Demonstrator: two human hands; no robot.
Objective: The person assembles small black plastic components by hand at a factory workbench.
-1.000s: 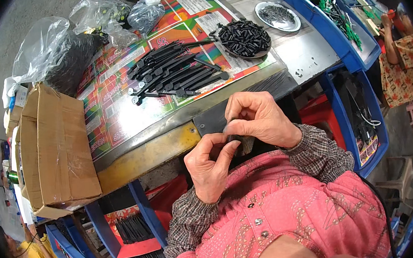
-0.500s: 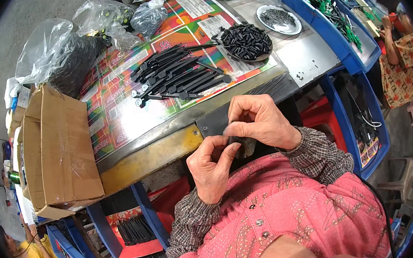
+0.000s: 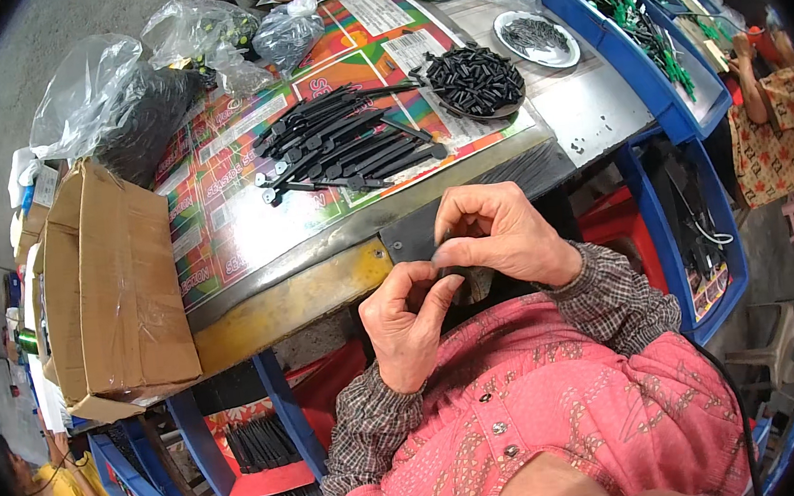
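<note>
My left hand [image 3: 411, 321] and my right hand [image 3: 499, 238] meet just off the table's front edge, fingertips almost touching. Each is closed in a pinch of thumb and forefinger. A small dark piece seems to sit between them, mostly hidden by the fingers, so its kind does not show. Beyond the hands, a loose pile of long black plastic strips with rounded ends [image 3: 344, 148] lies on the table. To its right stands a round dish heaped with short black tube-like pieces [image 3: 475, 81]. Farther right, a white bowl [image 3: 573, 51] holds small grey metal pins.
An open cardboard box [image 3: 133, 283] stands at the table's left end, with clear plastic bags [image 3: 90, 91] behind it. Blue trays [image 3: 576, 25] with green and black parts line the right. Blue bins [image 3: 196, 439] sit below the table. Another person's patterned garment [image 3: 774, 140] shows far right.
Both hands stay at nearly the same place, still pinched together. The right fingertips have shifted slightly, and less of the dark piece shows between the hands.
</note>
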